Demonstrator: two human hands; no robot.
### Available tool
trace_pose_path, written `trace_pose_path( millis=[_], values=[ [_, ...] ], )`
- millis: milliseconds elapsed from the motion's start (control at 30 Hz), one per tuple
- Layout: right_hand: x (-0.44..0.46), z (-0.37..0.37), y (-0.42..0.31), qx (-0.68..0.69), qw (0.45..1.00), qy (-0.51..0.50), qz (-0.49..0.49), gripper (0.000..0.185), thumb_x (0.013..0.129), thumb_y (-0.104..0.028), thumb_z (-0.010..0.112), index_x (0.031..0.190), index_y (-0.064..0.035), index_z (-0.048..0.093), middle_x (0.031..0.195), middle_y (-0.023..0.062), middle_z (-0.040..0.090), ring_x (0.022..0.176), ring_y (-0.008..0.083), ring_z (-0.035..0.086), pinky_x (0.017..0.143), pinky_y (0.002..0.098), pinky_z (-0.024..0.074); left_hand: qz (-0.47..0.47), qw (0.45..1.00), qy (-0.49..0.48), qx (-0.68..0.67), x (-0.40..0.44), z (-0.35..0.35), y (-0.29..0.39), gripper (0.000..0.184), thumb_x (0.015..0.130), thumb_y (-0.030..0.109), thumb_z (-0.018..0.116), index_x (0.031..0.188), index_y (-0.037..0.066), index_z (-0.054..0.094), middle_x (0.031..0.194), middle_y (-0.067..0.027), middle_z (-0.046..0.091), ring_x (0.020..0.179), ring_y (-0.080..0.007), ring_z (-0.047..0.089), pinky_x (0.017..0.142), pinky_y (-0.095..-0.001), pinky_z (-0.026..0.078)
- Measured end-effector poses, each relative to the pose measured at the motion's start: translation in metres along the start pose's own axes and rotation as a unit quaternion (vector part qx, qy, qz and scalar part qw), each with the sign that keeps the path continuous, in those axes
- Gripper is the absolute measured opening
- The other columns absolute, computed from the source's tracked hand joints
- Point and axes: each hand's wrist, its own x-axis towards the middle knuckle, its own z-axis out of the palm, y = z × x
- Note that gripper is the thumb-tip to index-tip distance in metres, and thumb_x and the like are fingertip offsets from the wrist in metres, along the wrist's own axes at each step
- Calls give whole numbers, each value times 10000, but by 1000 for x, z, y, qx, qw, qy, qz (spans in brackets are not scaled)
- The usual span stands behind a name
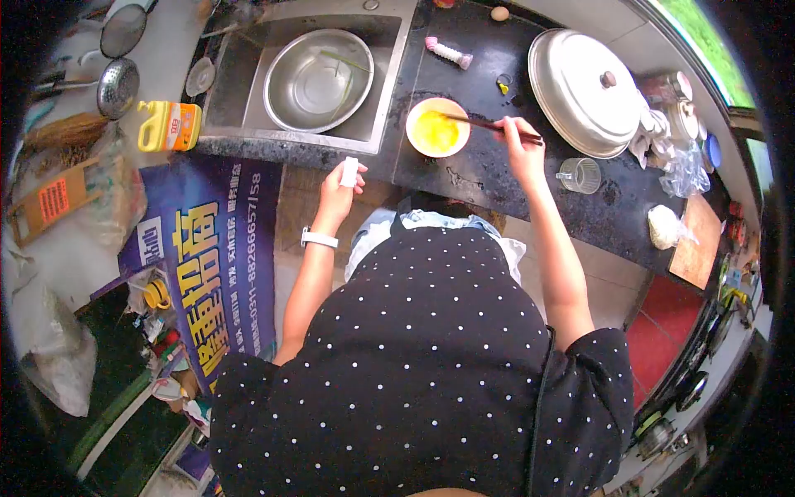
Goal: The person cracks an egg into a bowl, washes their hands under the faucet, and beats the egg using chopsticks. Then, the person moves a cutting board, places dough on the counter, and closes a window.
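My right hand [523, 156] grips a pair of dark chopsticks [487, 125], whose tips reach into a small bowl [413, 142] on the black counter. Bright yellow beaten egg [436, 132] fills the lower part of that bowl. In front of the sink edge, my left hand [334, 192] holds a small white block-like thing [350, 171] between its fingers; its kind I cannot make out. Right of my right hand stands a clear glass cup [580, 176].
A steel basin [286, 95] with green stalks lies in the sink [383, 103]. Behind the bowl are a pink-and-white tube [448, 53] and a whole egg [499, 13]. A large lidded pot [584, 87], jars [683, 120] and a cutting board [697, 240] occupy the right; a yellow jug [169, 126] stands left.
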Motion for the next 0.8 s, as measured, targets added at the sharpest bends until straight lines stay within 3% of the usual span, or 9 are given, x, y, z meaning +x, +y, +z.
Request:
trace_pose_path(
  millis=[33, 167, 300, 333, 433, 500, 667, 767, 800],
  values=[
    [1, 1, -1, -9, 999, 31, -21, 262, 910, -224, 527, 811, -7, 635, 693, 46, 629, 625, 97, 603, 580, 233, 460, 3, 1000, 1, 5, -2, 0, 1, 292, 945, 284, 454, 919, 36, 606, 720, -7, 555, 649, -74, 521, 580, -225, 447],
    [0, 2, 0, 20, 995, -97, 32, 241, 909, -218, 531, 828, -19, 640, 687, 43, 627, 631, 91, 596, 589, 234, 458, -10, 1000, 9, 9, -3, 0, 0, 343, 948, 347, 419, 932, 60, 606, 719, 13, 545, 615, -65, 503, 572, -204, 422],
    [6, -1, 3, -28, 999, 17, -18, 254, 904, -230, 532, 821, -17, 641, 655, 37, 617, 633, 89, 597, 591, 242, 463, 9, 1000, 6, 10, -3, 0, -2, 338, 948, 341, 420, 931, 58, 603, 716, 14, 543, 610, -65, 499, 576, -207, 423],
    [6, -3, 11, -19, 999, -42, -2, 250, 901, -229, 535, 825, -15, 641, 664, 41, 624, 639, 93, 600, 593, 249, 462, 19, 1000, 6, 6, -3, -1, -4, 338, 948, 340, 419, 931, 56, 602, 715, 14, 543, 610, -65, 498, 577, -209, 423],
    [5, 3, 8, -4, 997, -78, 10, 246, 899, -221, 536, 828, -9, 640, 683, 44, 633, 634, 92, 593, 594, 251, 459, -4, 1000, 1, 31, -4, -1, 1, 336, 952, 323, 414, 934, 42, 598, 715, 8, 543, 616, -69, 502, 578, -214, 429],
    [5, 5, 4, 25, 999, 27, -32, 238, 902, -210, 534, 830, -9, 641, 711, 39, 637, 638, 89, 588, 612, 244, 459, 6, 1000, 7, 14, -3, 0, 1, 336, 954, 317, 413, 934, 36, 598, 715, 3, 545, 617, -72, 504, 575, -217, 430],
    [3, 9, -2, 1, 996, -86, 25, 226, 903, -196, 526, 831, -16, 642, 707, 38, 636, 648, 86, 587, 615, 236, 465, 12, 1000, -9, 20, -1, -2, -5, 328, 952, 303, 422, 937, 29, 603, 713, -4, 548, 612, -78, 506, 570, -221, 433],
    [5, 7, 0, -3, 999, 32, -13, 240, 904, -212, 526, 826, -16, 641, 703, 39, 635, 636, 92, 594, 603, 238, 471, 5, 1000, -9, 17, 0, -3, -7, 328, 950, 307, 426, 939, 31, 603, 713, -2, 550, 609, -78, 506, 570, -222, 434],
    [6, 6, 7, -16, 1000, -1, 10, 248, 903, -225, 528, 826, -18, 640, 700, 38, 632, 630, 98, 603, 594, 243, 473, 5, 1000, -10, 23, -1, -4, -6, 328, 949, 309, 426, 940, 32, 603, 713, -1, 551, 608, -79, 507, 570, -222, 434]
  ],
)
